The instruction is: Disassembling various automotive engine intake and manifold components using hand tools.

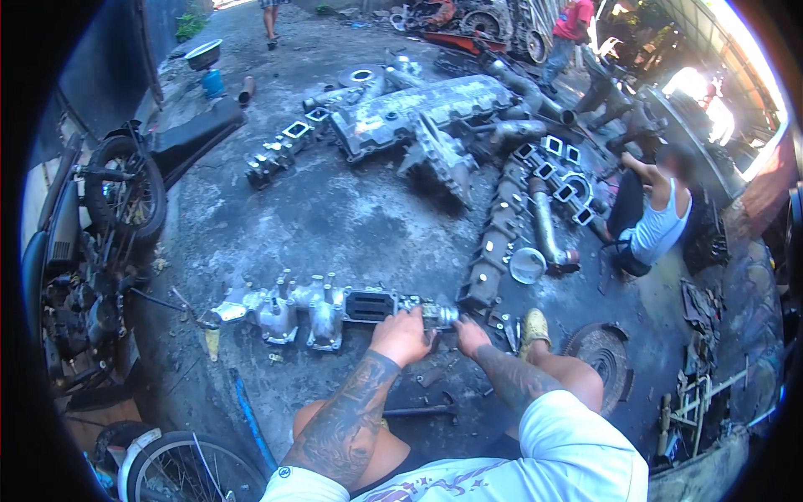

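Note:
A long silvery metal engine manifold (pixel 322 308) lies on the ground in front of me, with curved pipe outlets at its left part and a dark slotted rectangular opening toward its right. My left hand (pixel 403 336) is closed over the near edge of its right part, beside that opening. At the right end is a round metal fitting (pixel 450 316). My right hand (pixel 473 335) has its fingers closed at this fitting; the fingertips are partly hidden. A hammer (pixel 427 410) lies on the ground between my legs.
A dark ribbed casting (pixel 493 243), a glass-like round bowl (pixel 527 265) and a large toothed disc (pixel 599 364) lie to the right. Ahead is a big metal cover (pixel 418 109). A motorcycle (pixel 125 188) stands left. A person (pixel 661 217) crouches at right among metal parts.

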The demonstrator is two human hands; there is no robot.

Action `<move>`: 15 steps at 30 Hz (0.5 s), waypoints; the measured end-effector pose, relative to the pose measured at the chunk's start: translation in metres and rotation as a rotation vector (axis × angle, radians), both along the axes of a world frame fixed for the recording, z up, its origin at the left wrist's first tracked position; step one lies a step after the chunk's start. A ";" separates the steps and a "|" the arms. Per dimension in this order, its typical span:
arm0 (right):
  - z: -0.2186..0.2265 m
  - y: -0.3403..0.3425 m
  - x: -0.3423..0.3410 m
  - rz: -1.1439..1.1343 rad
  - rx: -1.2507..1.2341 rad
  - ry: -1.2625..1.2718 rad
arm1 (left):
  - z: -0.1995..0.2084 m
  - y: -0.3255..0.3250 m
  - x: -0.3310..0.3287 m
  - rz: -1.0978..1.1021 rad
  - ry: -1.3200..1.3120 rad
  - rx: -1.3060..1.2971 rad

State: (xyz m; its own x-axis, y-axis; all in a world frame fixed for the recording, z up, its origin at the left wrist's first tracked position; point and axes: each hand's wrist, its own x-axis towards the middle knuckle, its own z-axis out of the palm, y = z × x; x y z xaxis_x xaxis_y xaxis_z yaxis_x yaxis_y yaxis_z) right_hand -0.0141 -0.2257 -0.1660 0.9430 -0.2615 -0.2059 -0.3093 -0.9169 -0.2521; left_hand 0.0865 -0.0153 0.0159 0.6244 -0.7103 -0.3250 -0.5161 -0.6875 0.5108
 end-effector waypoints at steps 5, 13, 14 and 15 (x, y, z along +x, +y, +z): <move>0.071 0.006 0.046 0.360 0.054 -0.005 | 0.000 0.002 -0.002 -0.007 -0.024 0.026; 0.107 0.035 0.061 0.018 0.994 -0.299 | -0.010 0.012 0.011 0.134 -0.092 0.098; 0.095 0.034 0.057 -0.097 1.184 -0.429 | -0.009 0.014 0.011 0.123 -0.082 0.097; 0.080 0.032 0.056 -0.313 1.183 -0.443 | -0.008 0.015 0.012 0.190 -0.087 0.132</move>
